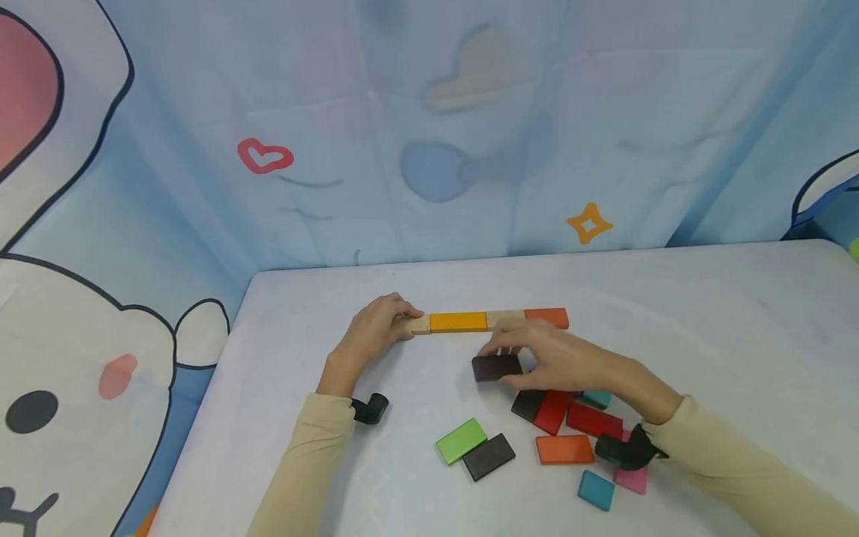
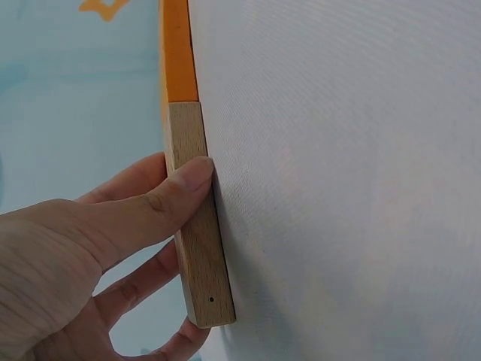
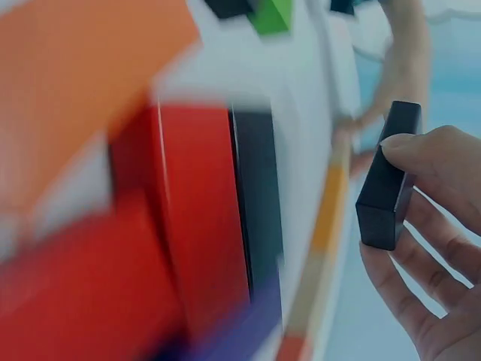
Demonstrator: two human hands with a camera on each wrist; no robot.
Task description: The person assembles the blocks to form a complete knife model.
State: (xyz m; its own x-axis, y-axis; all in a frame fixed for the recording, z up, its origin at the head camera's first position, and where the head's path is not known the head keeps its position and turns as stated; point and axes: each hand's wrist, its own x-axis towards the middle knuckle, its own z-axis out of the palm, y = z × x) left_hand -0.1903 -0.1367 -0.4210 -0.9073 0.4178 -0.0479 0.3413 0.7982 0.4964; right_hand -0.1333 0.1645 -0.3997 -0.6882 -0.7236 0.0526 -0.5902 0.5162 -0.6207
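A straight row of blocks lies on the table: a bare wood block (image 2: pixel 201 259) at the left end, a yellow-orange block (image 1: pixel 458 322), another bare wood block (image 1: pixel 505 316) and an orange-red block (image 1: pixel 554 318). My left hand (image 1: pixel 376 330) pinches the left-end wood block between thumb and fingers. Just in front of the row, my right hand (image 1: pixel 562 359) grips a black block (image 3: pixel 388 177) by its long sides. In the head view this black block shows between thumb and fingertips, apart from the row.
Loose blocks lie nearer me: a green block (image 1: pixel 461 441) touching a black one (image 1: pixel 489 456), an orange block (image 1: pixel 564 450), red blocks (image 1: pixel 594 420), a blue block (image 1: pixel 596 490) and a pink block (image 1: pixel 631 479) partly under my right wrist. A blue patterned curtain (image 1: pixel 376 201) hangs behind the table.
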